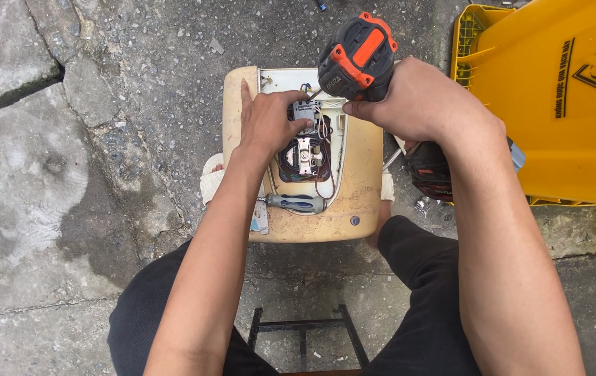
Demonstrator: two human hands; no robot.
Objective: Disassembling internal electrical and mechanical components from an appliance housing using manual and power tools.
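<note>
A yellowed plastic appliance housing (360,188) lies open on the concrete between my knees, with wires and a small motor (303,154) inside. My left hand (266,122) rests on the housing, its fingers pressing a small grey part (304,109) near the top of the opening. My right hand (409,97) grips a black and orange cordless drill (357,56), whose bit points down-left at that grey part. A blue-handled screwdriver (298,202) lies on the housing's near edge.
A yellow plastic bin (562,104) with a black warning triangle stands at the right. A dark red and black object (428,174) lies beside it on the ground. Cracked concrete spreads to the left. A black metal stool frame (303,327) shows below me.
</note>
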